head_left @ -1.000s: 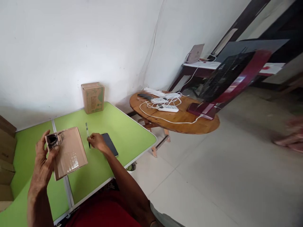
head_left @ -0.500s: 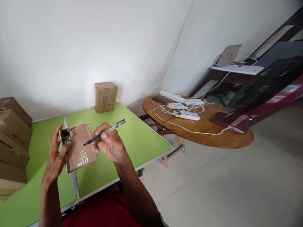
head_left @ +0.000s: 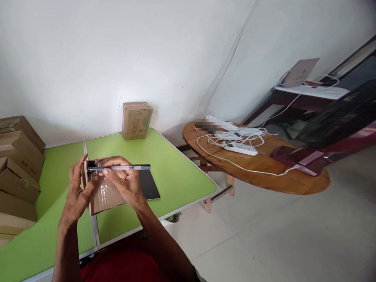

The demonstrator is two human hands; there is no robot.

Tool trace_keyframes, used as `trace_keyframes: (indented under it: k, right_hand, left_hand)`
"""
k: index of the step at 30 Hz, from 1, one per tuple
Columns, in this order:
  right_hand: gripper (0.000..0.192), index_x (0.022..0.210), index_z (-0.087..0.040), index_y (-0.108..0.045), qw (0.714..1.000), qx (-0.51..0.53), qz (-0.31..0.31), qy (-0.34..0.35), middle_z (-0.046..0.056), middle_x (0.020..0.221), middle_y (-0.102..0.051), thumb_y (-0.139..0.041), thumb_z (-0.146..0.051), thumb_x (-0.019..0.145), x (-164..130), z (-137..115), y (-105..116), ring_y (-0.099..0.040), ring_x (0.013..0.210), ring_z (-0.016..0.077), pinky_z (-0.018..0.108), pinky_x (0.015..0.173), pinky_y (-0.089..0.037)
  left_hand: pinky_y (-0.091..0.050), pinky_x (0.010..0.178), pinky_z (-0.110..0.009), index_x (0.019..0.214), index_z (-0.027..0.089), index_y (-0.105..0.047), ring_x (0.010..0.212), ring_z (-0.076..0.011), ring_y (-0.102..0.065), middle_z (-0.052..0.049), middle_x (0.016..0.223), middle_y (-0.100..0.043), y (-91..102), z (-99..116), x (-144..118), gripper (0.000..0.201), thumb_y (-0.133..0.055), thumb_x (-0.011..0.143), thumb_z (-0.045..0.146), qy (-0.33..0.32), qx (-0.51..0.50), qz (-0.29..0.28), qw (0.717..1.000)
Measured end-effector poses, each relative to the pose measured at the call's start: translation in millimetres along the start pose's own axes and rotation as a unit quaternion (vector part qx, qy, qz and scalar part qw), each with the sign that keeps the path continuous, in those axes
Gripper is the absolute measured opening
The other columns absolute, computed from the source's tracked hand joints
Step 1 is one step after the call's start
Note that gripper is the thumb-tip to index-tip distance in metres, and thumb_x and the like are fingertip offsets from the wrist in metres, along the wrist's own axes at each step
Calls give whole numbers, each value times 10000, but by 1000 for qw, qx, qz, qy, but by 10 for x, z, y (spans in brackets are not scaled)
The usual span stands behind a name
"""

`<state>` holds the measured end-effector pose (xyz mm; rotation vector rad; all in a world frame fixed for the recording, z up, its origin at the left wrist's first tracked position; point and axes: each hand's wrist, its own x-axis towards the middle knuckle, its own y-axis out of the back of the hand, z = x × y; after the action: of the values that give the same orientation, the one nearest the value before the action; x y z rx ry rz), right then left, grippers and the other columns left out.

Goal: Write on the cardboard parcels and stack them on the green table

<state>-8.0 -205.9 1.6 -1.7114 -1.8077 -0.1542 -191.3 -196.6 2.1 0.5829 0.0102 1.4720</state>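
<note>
Phone (head_left: 149, 187) just R of hands; L fingers (head_left: 76, 177) grip box (head_left: 102, 194), R fingers (head_left: 113, 176) pinch pen (head_left: 123, 168).

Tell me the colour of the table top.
Bright green table top, seen in the head view.

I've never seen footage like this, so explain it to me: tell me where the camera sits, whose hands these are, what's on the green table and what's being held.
The picture comes from a camera worn on a person's head, looking forward and down, so the two bare arms reaching in from below are that person's own. There is no machine here.

The left hand grips a small brown cardboard box with a torn, dark corner at its top left. The right hand holds a pen lying level across the top of that box, its tip at the torn corner.

Beneath them is a green folding table. On it lie a dark phone beside the right hand and a second small carton standing by the wall. More cartons are stacked at the left. The round wooden table to the right carries white power strips and cables.
</note>
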Motion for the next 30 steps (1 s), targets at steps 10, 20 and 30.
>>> trace_keyframes:
  k: [10, 20, 30]
  right_hand:
    - [356, 1034, -234, -729, 1000, -20, -11, -16, 47, 1065, -762, -864, -554, 958, 1, -21, 45, -813, 942, 210, 358, 822, -700]
    - [303, 967, -230, -707, 997, -67, -25, -10, -6, 832, -715, -824, -509, 975, 5, -51, 79, -726, 721, 154, 269, 628, -608]
    - [346, 930, -250, -621, 993, -72, 94, 6, -45, 715, -667, -794, -544, 983, 36, -22, 105, -679, 571, 133, 230, 507, -555]
  left_hand:
    - [-368, 1313, -680, 1695, 427, -523, 1576, -399, -461, -115, 1685, -499, 3, -61, -6, 779, -723, 992, 699, -14, -2, 11, 1000]
    - [-422, 1279, -665, 1701, 415, -512, 1557, -401, -491, -122, 1691, -487, 35, -92, -17, 779, -722, 996, 673, 5, 5, 15, 1000]
    - [-374, 1305, -670, 1691, 406, -521, 1527, -392, -509, -119, 1678, -491, 65, -105, -16, 816, -739, 969, 718, 11, -4, 25, 1000]
